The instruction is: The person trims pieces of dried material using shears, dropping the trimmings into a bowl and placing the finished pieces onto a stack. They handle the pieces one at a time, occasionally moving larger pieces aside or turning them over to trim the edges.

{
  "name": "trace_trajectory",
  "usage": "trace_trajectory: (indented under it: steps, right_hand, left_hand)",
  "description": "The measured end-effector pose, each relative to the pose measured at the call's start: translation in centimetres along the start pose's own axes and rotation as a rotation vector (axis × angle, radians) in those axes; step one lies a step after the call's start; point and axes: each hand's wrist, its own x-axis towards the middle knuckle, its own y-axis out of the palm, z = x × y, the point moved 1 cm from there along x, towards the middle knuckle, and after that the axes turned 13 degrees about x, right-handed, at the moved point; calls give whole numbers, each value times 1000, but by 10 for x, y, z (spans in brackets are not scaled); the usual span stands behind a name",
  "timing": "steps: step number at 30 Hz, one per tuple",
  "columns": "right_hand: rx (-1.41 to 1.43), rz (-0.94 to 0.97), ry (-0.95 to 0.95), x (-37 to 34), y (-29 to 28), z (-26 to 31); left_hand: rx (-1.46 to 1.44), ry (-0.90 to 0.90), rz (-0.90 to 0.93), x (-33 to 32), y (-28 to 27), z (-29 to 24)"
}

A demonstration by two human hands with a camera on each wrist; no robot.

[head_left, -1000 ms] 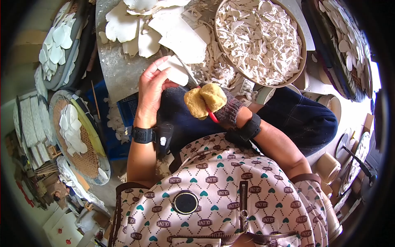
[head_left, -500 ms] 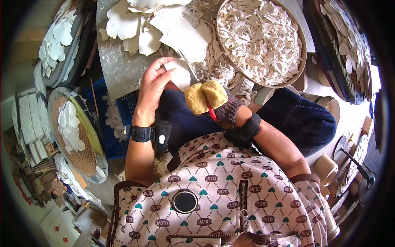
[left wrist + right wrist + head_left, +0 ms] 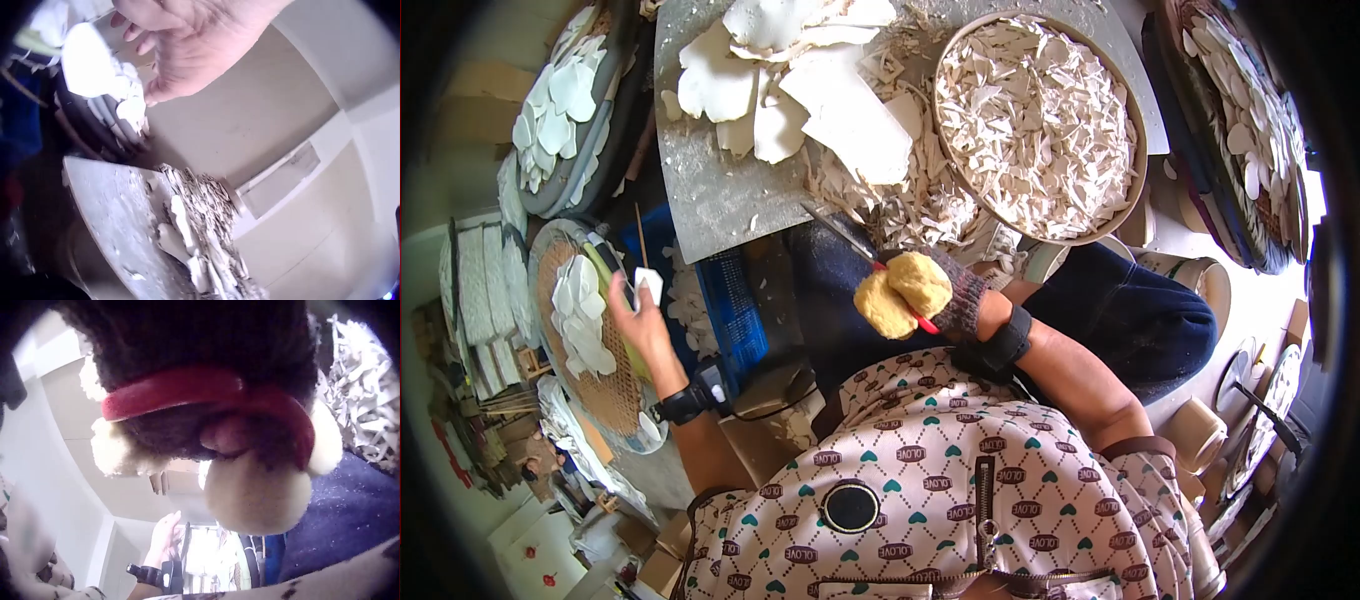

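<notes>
My bare left hand (image 3: 643, 328) is out at the left, fingers spread, beside a round woven tray (image 3: 612, 400) with white flat pieces. A small white flat piece (image 3: 649, 287) appears right at its thumb; in the left wrist view this white piece (image 3: 86, 60) shows beyond the fingertips, with a gap between. My right hand (image 3: 962, 296), in a dark knitted glove, grips red-handled scissors (image 3: 840, 233) over my lap, their blades pointing up and left. Yellow foam pads (image 3: 890, 300) wrap the handles (image 3: 181, 387).
Ahead, a grey board (image 3: 710, 190) bears large white sheets (image 3: 855, 110) and scraps. A round tub (image 3: 1142, 150) full of white shreds stands at its right. A blue crate (image 3: 735, 310) sits by my left knee. More loaded trays (image 3: 585, 150) stand on both sides.
The left hand has swung left and back from the scissors to the woven tray, along with the white piece, and its fingers have spread. The right hand with the scissors has shifted slightly downward.
</notes>
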Motion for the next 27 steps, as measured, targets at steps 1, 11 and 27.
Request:
trace_trajectory:
  steps: [1, 11, 27]
  right_hand:
    - [-7, 19, -45, -1, 2, 8]
    - [-321, 102, -42, -12, 13, 36]
    - [-123, 95, 26, -20, 2, 22]
  left_hand:
    - [233, 44, -122, 8, -14, -13]
    - [67, 908, 276, -21, 107, -232]
    - [-1041, -144, 740, 57, 70, -206]
